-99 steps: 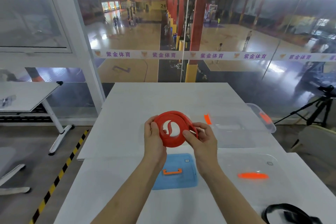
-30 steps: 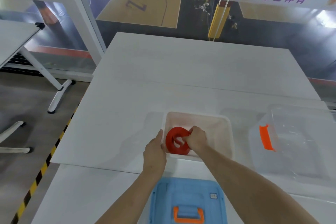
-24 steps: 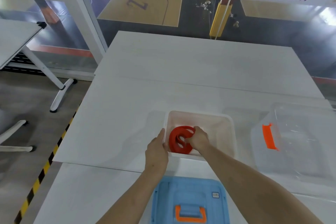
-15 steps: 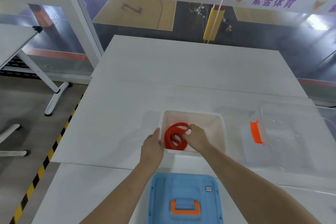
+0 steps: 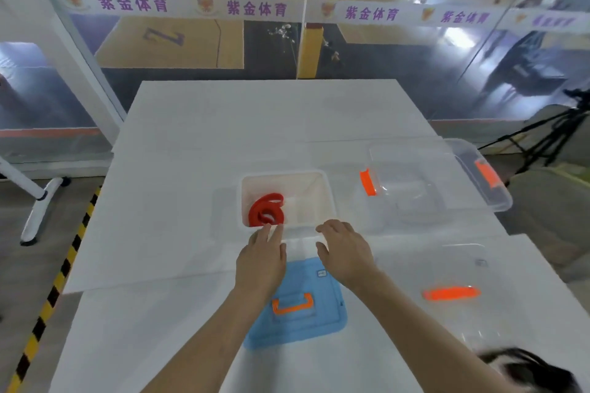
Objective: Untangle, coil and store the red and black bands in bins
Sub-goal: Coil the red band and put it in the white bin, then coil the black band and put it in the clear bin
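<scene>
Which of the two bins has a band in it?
The smaller bin, left of the other, holds the coiled red band; the larger orange-latched bin shows none.

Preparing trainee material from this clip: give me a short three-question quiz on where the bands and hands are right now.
1. True or false: the red band lies coiled inside the white bin.
2. What does the right hand hold? A) the red band B) a blue lid C) nothing
3. Fill in: the black band lies on the person's ___ side.
Key: 1 true; 2 C; 3 right.
</scene>
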